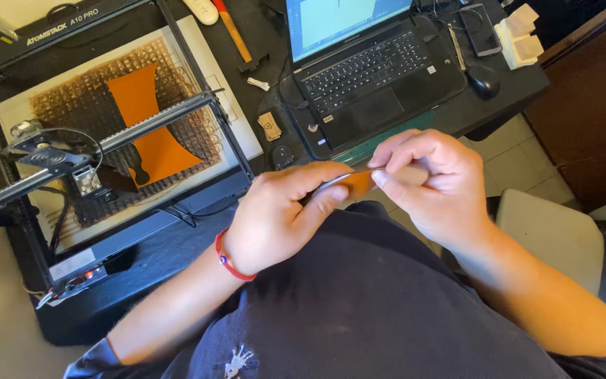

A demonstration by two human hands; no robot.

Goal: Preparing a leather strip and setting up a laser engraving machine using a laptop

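My left hand (282,214) and my right hand (429,179) meet in front of my chest, both pinching a small orange leather piece (358,182). A thin silvery edge shows along the piece near my left thumb; what it is cannot be told. My left wrist wears a red cord bracelet (229,260). To the left, a larger orange leather sheet (145,123) with cut curves lies on the honeycomb bed (57,102) of a frame-type laser engraver (198,105), whose laser head (85,179) sits at the left of the gantry.
An open laptop (366,70) stands on the black desk (191,242), with a black mouse (483,81), a phone (480,28), a hammer (236,35), a small wooden tag (269,126) and white foam blocks (520,35). A chair seat (548,231) is to my right.
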